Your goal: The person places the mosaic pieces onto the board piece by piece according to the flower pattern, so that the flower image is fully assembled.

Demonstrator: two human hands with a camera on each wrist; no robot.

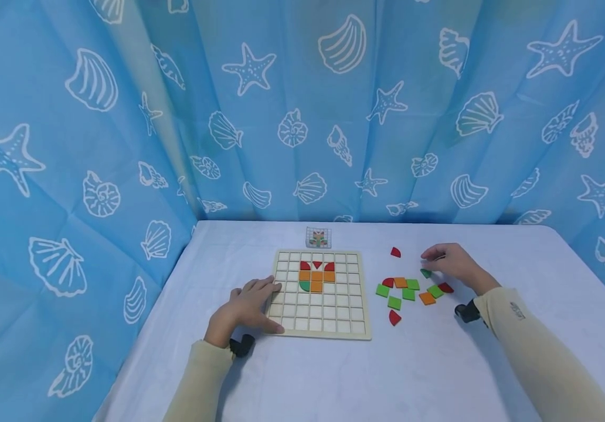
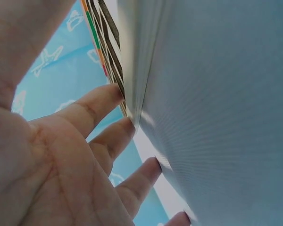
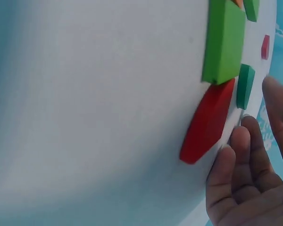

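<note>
My left hand [image 1: 248,306] rests spread along the left edge of a square wooden grid board [image 1: 330,312], its fingertips at the rim in the left wrist view. On the board sit red, orange and green tiles: red pieces on top, orange squares [image 1: 316,286] beneath, and a green quarter-circle tile [image 1: 304,286] at the left. Over on the right, my right hand [image 1: 456,264] hovers low beside a dark green tile [image 3: 245,87], fingers loosely bent and apart from it. A red tile [image 3: 210,122] and a light green square tile [image 3: 226,44] lie close by.
Loose tiles lie on the white cloth right of the board, among them a red quarter-circle tile [image 1: 396,252] and an orange square tile [image 1: 427,299]. Behind the board stands a small pattern card [image 1: 318,237]. A blue shell-print curtain [image 1: 292,88] hangs behind the table.
</note>
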